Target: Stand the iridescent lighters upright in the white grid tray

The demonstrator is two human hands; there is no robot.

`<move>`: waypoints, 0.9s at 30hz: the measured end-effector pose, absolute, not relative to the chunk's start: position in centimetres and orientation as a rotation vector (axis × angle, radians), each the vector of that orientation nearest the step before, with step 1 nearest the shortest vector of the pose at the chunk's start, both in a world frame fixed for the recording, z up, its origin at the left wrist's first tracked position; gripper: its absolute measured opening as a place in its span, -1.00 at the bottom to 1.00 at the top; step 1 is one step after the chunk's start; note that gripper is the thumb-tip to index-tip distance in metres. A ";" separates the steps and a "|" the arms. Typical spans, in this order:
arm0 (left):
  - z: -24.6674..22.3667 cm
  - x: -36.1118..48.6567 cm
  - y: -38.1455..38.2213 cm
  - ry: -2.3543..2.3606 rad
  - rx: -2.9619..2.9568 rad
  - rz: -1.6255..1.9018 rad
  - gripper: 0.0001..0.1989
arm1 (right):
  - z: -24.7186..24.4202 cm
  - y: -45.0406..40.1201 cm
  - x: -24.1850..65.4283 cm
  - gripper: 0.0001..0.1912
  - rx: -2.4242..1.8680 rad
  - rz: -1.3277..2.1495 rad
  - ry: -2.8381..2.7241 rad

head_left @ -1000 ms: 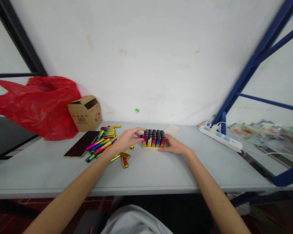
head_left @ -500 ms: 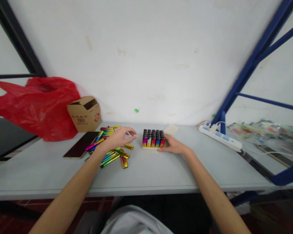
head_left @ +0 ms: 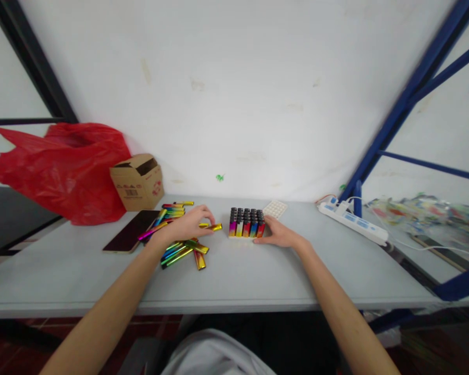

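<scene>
A gold lighter (head_left: 216, 227) pokes out from the fingers of my left hand (head_left: 193, 223), which is closed on it above the pile. Around and below that hand lie loose shiny lighters (head_left: 177, 255) in gold, green, blue and pink. My right hand (head_left: 279, 233) grips the right side of a block of upright lighters (head_left: 246, 224), thumb at the front corner. These have black tops and colored bodies, and stand in rows in a white tray (head_left: 240, 238). The far fingers of my right hand are partly hidden behind the block.
A dark phone (head_left: 131, 233) lies left of the pile, near a cardboard box (head_left: 138, 185) and a red plastic bag (head_left: 74, 177). Behind the block rests a white tray with holes (head_left: 275, 209). A power strip (head_left: 354, 223) runs along the right, beside blue frame bars (head_left: 386, 125).
My left hand has closed on a gold lighter, which now points out to the right of the pile. My right hand stays at the block.
</scene>
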State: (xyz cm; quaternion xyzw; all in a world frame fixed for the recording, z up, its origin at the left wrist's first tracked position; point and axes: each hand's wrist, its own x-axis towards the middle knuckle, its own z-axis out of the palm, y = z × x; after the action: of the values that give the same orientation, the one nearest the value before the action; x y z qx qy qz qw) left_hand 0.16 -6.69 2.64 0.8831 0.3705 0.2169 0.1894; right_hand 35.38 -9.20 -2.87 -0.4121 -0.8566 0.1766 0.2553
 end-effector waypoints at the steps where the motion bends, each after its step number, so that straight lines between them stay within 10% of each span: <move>1: 2.9 0.5 -7.0 1.067 2.446 0.684 -0.67 | -2.8 -9.2 35.4 -0.24 -1.121 0.477 -2.330; 27: 3.3 4.6 -9.6 0.669 1.235 0.872 -0.63 | -2.9 -9.1 35.4 -0.23 -1.121 0.490 -2.331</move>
State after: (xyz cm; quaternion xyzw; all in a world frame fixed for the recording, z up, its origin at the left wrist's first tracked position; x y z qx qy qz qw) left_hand 4.57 -9.64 3.28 0.5495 0.2978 0.3881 0.6773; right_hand 35.35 -9.12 -2.92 -0.4120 -0.8569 0.1802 0.2520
